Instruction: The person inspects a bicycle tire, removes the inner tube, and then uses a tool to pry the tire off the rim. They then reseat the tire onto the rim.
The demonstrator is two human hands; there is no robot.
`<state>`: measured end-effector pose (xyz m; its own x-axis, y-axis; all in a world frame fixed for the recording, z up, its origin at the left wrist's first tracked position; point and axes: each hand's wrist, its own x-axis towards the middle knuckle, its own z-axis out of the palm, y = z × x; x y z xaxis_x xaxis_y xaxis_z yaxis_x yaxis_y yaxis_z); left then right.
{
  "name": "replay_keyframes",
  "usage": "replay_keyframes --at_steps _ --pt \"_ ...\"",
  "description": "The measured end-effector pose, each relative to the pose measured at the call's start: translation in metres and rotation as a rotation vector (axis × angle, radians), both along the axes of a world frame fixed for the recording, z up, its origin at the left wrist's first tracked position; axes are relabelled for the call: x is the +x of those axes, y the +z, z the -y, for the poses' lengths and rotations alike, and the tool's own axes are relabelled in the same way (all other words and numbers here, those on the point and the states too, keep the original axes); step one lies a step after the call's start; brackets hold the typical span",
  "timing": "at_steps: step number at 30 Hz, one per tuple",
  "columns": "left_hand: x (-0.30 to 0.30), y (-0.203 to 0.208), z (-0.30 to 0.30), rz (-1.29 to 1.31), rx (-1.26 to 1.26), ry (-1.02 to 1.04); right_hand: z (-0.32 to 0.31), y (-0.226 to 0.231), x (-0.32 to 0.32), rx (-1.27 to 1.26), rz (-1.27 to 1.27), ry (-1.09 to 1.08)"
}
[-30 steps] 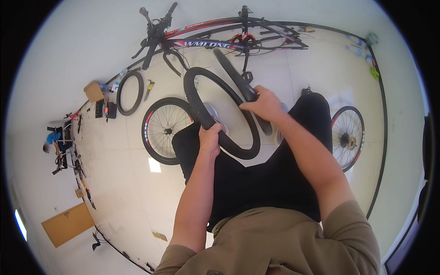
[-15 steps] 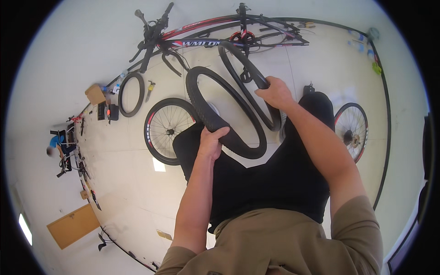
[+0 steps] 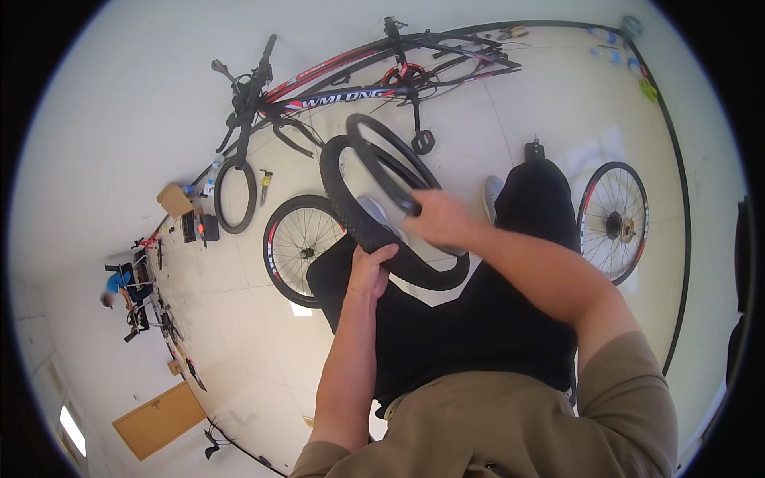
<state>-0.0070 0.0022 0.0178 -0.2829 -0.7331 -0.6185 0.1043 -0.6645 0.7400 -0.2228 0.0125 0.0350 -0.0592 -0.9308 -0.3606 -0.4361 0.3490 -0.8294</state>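
A black knobby bicycle tyre stands tilted between my knees. My left hand is closed around its near left side, thumb on top. In my right hand is a smooth, slimmer black inner tube, gripped at its near end. The tube crosses over the tyre's opening and hides part of its far right side. Whether any of it lies inside the tyre I cannot tell. Some of my right fingers are hidden behind the hand.
A bicycle frame without wheels lies ahead, its pedal toward me. Spoked wheels lie left and right of my legs. Farther left are another tyre, a yellow-handled tool, a cardboard box and a seated person.
My right hand has moved left and nearer with the inner tube, bringing it over the tyre. My left hand keeps its hold on the tyre. The view has shifted slightly.
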Motion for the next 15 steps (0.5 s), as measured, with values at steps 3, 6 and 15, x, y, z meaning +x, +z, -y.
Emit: replay_keyframes --at_steps 3,6,15 --pt "-0.005 0.004 -0.002 -0.002 -0.024 -0.011 -0.019 0.004 0.018 -0.132 0.008 0.127" --pt "-0.004 0.003 -0.003 -0.003 -0.022 -0.025 -0.025 -0.004 0.028 -0.139 0.035 0.148" --pt "-0.003 0.001 -0.001 0.004 -0.018 -0.005 -0.023 -0.001 0.024 -0.102 0.049 0.174"
